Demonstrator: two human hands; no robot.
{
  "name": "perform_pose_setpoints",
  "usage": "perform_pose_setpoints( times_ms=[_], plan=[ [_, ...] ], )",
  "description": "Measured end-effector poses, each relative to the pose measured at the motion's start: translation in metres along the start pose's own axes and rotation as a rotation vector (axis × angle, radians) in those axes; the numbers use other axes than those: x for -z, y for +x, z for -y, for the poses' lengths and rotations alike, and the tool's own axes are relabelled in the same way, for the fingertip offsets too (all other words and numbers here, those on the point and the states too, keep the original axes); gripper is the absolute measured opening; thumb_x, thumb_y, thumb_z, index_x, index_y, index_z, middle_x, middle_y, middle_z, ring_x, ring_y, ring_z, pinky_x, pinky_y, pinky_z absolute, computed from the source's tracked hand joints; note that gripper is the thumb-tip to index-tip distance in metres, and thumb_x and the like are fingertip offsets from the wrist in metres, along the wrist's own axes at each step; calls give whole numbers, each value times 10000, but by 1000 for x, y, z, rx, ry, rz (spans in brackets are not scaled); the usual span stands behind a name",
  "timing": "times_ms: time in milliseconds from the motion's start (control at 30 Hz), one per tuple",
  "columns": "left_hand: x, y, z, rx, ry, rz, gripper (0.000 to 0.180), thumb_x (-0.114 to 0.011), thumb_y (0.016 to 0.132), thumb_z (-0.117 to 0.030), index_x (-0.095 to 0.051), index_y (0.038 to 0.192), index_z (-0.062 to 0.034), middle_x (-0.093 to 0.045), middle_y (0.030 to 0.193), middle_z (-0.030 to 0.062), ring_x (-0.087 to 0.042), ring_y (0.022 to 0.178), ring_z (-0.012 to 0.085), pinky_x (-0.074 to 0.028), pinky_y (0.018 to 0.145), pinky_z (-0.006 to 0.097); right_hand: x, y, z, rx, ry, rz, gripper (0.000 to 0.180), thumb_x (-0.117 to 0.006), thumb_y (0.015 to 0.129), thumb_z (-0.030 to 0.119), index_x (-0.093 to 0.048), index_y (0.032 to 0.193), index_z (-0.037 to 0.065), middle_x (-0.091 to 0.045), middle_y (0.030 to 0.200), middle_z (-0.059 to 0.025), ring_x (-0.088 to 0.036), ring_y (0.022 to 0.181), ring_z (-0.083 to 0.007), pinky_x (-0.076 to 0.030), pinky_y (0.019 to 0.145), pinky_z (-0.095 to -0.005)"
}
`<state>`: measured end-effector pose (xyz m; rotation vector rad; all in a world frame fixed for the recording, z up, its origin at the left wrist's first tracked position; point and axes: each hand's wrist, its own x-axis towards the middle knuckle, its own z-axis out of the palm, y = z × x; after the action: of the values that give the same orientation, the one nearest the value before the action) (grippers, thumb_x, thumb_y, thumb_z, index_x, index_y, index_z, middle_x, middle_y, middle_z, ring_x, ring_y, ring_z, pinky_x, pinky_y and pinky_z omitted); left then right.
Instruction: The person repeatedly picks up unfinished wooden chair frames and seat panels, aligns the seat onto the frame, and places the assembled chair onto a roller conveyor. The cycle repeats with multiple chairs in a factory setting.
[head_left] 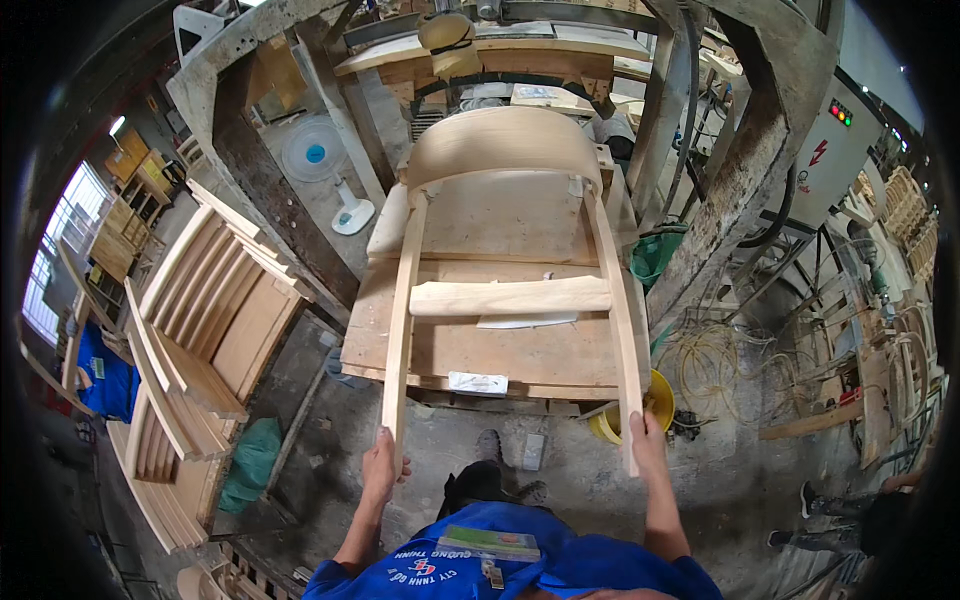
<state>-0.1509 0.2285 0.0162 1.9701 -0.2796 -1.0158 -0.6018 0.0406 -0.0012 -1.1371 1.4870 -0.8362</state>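
A pale wooden chair back frame (505, 296) lies over a wooden workbench (480, 350), its curved top rail (503, 140) at the far end and a cross rail in the middle. My left hand (381, 466) grips the near end of the frame's left leg (398, 340). My right hand (645, 440) grips the near end of the right leg (620, 330). Both legs reach past the bench's front edge toward me.
Stacks of curved wooden chair parts (200, 340) stand at the left. A white fan (318, 160) is behind them. A yellow bucket (655, 400) sits under the bench's right corner. Concrete posts (740, 170), cables and a grey control cabinet (835, 150) are at the right.
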Motion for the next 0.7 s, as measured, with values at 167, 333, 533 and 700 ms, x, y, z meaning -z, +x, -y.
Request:
perform_pose_setpoints(
  times_ms=[167,333,533,700],
  plan=[
    [-14,12,-40,-40,26,-4,785,-475,1008,-676,-686,1039,79,-670,727,145,-651,539,204,-476,462,332,4,34,19,-57,89,48,383,-577,1065,360,-636,1199,6,-619,869,-66,-610,701,-145,-559,553,-323],
    [-7,45,-59,-60,19,-37,760,-497,1006,-663,-696,1014,71,-670,705,135,-643,518,189,-461,442,311,-19,44,38,-78,81,36,392,-586,1063,354,-653,1227,5,-642,922,-48,-613,752,-120,-575,588,-310],
    [8,95,-91,-63,28,13,762,-495,999,-691,-691,989,46,-639,694,97,-623,505,160,-437,433,291,-56,57,56,-136,117,11,403,-610,1058,348,-642,1257,-1,-658,943,-49,-618,764,-116,-574,631,-307],
    [-2,135,-111,-47,4,65,770,-502,982,-721,-670,995,30,-640,714,87,-618,523,154,-439,444,282,-72,82,71,-176,92,7,416,-608,1059,353,-622,1310,22,-653,965,-37,-621,786,-117,-550,668,-299]
  ],
)
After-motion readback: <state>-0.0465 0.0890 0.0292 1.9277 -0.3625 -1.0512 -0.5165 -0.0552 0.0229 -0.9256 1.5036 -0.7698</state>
